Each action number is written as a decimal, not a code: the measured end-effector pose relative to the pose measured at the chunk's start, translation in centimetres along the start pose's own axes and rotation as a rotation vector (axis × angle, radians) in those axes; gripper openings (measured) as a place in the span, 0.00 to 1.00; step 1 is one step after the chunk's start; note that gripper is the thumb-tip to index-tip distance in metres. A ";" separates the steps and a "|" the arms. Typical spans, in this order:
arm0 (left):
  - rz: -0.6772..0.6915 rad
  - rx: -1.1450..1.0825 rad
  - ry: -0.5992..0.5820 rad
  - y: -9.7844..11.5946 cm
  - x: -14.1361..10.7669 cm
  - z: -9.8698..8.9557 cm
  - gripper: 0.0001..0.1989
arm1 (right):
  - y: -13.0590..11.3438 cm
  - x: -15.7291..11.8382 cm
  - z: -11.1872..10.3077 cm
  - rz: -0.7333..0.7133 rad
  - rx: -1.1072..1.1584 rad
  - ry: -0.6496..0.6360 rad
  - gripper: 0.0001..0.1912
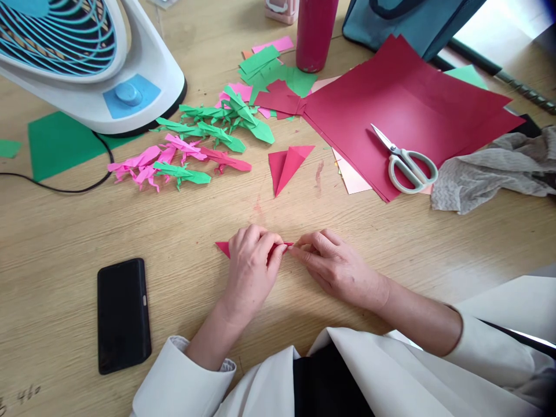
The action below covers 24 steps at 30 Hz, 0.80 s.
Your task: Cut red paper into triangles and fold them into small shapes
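Observation:
A small folded red paper (222, 248) lies on the wooden table, mostly hidden under my left hand (254, 260); one pointed end sticks out to the left. The fingers of my left hand are closed on it, thumb and forefinger pinching near its right part. My right hand (336, 266) pinches the thin right tip of the same paper, its fingertips almost touching my left thumb. Beyond the hands sits another folded red paper (289, 168) with a pointed lower end. Green folded figures (221, 136) and pink folded figures (152, 162) are heaped to its left.
A black phone (124, 315) lies at the left, below a white fan (160, 87) with a cable. At the right are red sheets (360, 110), scissors (402, 159) and a grey cloth (486, 171). A red cup (315, 35) and a blue bag (412, 23) stand behind.

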<state>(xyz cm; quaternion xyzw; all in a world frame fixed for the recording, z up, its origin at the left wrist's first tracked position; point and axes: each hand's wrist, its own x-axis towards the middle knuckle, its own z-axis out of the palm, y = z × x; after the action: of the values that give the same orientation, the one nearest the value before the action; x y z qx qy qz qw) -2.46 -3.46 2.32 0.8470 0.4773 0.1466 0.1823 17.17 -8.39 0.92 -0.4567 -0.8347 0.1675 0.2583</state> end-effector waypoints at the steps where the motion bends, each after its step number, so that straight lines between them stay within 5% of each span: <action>1: -0.006 0.007 -0.011 0.0 0.1 0.0 0.06 | 0.0 0.0 0.0 -0.006 -0.003 0.000 0.19; 24: 0.021 0.021 -0.030 -0.7 0.4 0.2 0.05 | 0.1 -0.1 0.2 -0.017 -0.029 -0.031 0.21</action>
<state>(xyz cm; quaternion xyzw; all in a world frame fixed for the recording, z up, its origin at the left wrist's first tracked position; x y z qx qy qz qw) -2.71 -2.77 1.80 0.8560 0.4671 0.1306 0.1791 17.14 -8.41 0.66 -0.4504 -0.8448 0.1601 0.2404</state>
